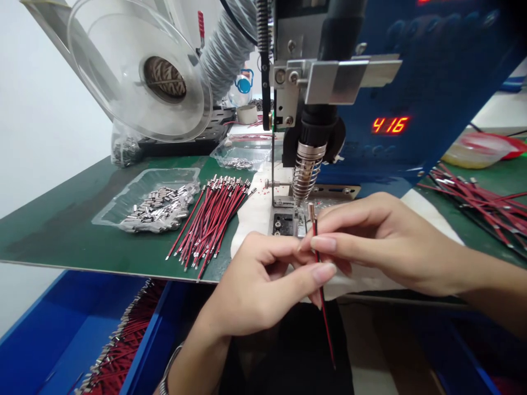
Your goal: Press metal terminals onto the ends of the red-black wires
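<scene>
Between my two hands is a thin red-and-black wire point(326, 323) with a small silver metal cylinder point(311, 212) at its upper end. My right hand point(370, 241) pinches the wire just below the cylinder with thumb and index finger. Lower down, my left hand point(267, 285) grips the same wire between its thumb and fingers. The wire's free end hangs below the table edge. Just behind the cylinder stands the soldering machine's tip with a coiled spring point(307, 170); whether they touch I cannot tell.
A pile of red-and-black wires point(218, 219) lies left of my hands, beside a clear tray point(109, 211) of silver cylinders. More wires point(489, 203) lie at the right. A blue bin point(61, 318) with finished-looking wire bundles sits below. A round clear fume hood point(111, 82) stands back left.
</scene>
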Demonstrator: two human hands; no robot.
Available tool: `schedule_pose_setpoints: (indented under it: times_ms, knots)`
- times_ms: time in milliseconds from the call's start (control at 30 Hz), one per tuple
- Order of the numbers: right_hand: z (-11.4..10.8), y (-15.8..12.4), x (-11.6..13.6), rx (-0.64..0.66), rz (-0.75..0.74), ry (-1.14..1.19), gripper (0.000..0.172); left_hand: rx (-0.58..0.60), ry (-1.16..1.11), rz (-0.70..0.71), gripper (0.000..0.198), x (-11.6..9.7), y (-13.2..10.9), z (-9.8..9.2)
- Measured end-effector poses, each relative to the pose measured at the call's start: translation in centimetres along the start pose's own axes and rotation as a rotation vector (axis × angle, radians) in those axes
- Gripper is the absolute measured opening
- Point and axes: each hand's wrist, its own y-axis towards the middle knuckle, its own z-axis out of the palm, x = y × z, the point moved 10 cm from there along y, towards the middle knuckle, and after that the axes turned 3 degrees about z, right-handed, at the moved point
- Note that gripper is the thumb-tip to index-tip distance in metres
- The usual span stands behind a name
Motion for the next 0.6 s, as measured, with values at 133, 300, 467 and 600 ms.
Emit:
schedule_pose_setpoints:
  times_ms: [133, 300, 467, 600]
  knots:
    - [-0.02, 0.05, -0.19, -0.001, 0.038, 0.013, 0.023, 0.040, -0.028, -0.007, 0.014, 0.06, 0.13, 0.30]
    - [-0.08, 0.09, -0.44, -0.016, 0.069, 0.061, 0.032, 0.067, -0.060, -0.056, 0.014, 0.14, 0.22, 0.65]
    - [-0.32, 0.07, -0.57, -0.035, 0.058, 0.047, 0.033, 0.082, -0.073, -0.067, 0.014, 0.08, 0.12, 0.73]
    - [-0.19, 0.18, -0.53, -0.018, 0.066, 0.053, 0.025, 0.080, -0.055, -0.050, 0.016, 0.33, 0.15, 0.73]
